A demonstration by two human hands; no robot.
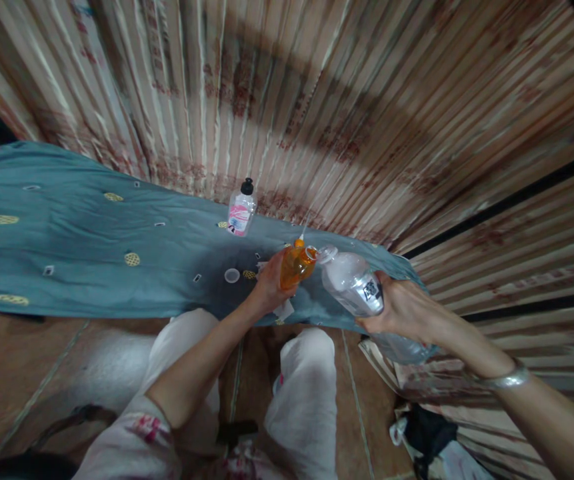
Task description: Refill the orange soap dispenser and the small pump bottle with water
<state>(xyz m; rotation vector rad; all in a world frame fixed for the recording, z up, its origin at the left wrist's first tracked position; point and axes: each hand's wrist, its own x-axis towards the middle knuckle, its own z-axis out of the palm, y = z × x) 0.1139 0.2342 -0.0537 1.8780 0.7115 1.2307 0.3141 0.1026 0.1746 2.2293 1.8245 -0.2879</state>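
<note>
White-trousered knees [307, 360] sit nearest, at six o'clock. Beyond, the left hand [273, 285] curls around an orange bottle [297, 268]; at its three o'clock, the right hand [401, 308] grips a clear bottle [347, 275], their mouths meeting or nearly so. A pale disc [231, 275] lies at nine on teal cloth [81, 267], a pink-labelled bottle [239, 215] between ten and eleven, curtain [267, 100] at twelve.

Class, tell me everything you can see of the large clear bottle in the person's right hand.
The large clear bottle looks like see-through plastic, with a rounded shoulder, a narrow neck and a silvery label bearing a dark printed patch. No cap shows on its mouth. It is tilted, neck to the left and base to the right, gripped around the body by the right hand. Its mouth meets or nearly meets that of the orange bottle; contact is unclear.
</note>
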